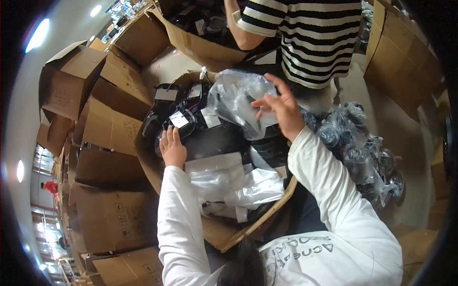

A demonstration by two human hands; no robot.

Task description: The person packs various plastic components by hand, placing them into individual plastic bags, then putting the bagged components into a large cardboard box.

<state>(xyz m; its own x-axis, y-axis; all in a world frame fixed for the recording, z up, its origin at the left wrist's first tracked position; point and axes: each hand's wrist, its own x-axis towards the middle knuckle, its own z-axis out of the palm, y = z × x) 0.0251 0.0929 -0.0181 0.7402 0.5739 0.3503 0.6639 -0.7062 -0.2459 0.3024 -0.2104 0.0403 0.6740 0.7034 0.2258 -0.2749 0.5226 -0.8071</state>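
Note:
My left hand [172, 148] lies with its fingers stretched out on the edge of a black part that bears a white label [179, 119]. At the right, my right hand [285, 108] has its fingers spread beside a crumpled clear plastic bag [234, 97]; whether they touch the bag I cannot tell. The bag rests over black parts in a large open cardboard box [148, 167]. More labelled black parts [166, 94] lie at the box's far left. Flat clear plastic bags [217, 176] are spread over its near side. A white connector on a wire [203, 72] sticks up at the far rim.
Stacked cardboard boxes [112, 214] line the left side. Several plastic-wrapped black items [365, 152] are heaped on the right. A person in a striped shirt [317, 43] stands beyond my box, near another cardboard box [200, 47]. A tall carton [405, 57] stands far right.

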